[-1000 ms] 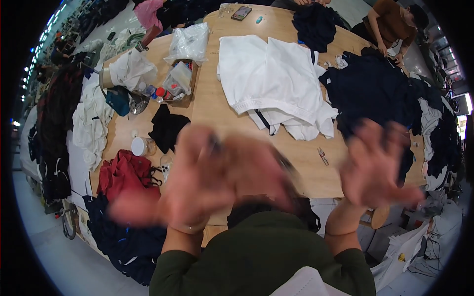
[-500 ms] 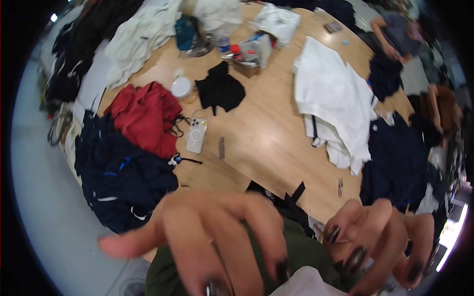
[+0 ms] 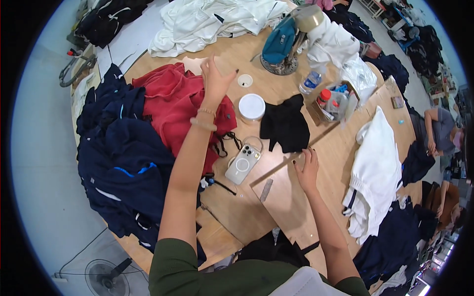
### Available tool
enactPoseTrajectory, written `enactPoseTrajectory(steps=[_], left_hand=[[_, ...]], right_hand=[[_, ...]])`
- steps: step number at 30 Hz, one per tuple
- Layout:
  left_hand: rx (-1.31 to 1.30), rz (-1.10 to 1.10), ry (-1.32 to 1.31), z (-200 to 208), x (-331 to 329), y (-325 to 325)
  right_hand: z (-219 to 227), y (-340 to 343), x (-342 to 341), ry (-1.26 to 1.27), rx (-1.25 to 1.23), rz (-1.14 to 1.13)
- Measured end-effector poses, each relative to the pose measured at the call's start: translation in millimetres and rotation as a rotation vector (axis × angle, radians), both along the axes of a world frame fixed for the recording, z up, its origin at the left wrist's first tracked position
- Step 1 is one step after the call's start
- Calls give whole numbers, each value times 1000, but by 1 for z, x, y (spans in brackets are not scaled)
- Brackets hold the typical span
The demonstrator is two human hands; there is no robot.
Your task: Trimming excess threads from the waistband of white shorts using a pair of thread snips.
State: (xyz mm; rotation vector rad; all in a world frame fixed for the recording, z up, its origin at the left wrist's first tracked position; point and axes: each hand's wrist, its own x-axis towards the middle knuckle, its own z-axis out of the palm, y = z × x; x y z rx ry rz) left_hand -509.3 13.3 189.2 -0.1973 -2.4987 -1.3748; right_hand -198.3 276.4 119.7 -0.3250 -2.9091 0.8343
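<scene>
My left hand [image 3: 216, 81] is stretched over the red garment [image 3: 170, 106] toward its far side, thumb and fingers apart, with nothing visible in it. Beside that hand lies a small round white disc [image 3: 245, 81], and nearer stands a white-lidded round tub [image 3: 252, 107]. At the near right corner of a small black cloth piece [image 3: 286, 123], my right hand [image 3: 307, 170] hovers or rests with its fingers spread; whether it touches the cloth I cannot tell. A phone in a clear case [image 3: 243, 164] lies on the table between my forearms.
Navy garments [image 3: 123, 163] are heaped at the left, white ones [image 3: 197, 24] at the far side. A teal pouch [image 3: 280, 42], water bottle [image 3: 310, 82] and cardboard box [image 3: 316, 112] stand beyond the black cloth. A white garment [image 3: 373, 172] lies right; another person [image 3: 437, 130] sits farther off.
Both hands have gone from close before me out over the table, the left to the red garment, the right to the black cloth. The view has shifted too.
</scene>
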Motion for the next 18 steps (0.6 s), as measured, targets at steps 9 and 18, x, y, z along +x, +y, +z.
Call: enactPoseTrajectory(steps=[9, 18], left_hand=[[-506, 459, 100, -79, -186, -38], [-872, 605, 97, -134, -298, -25]], right_hand=[[-50, -4, -26, -118, 288, -73], [-57, 2, -24, -233, 350, -57]])
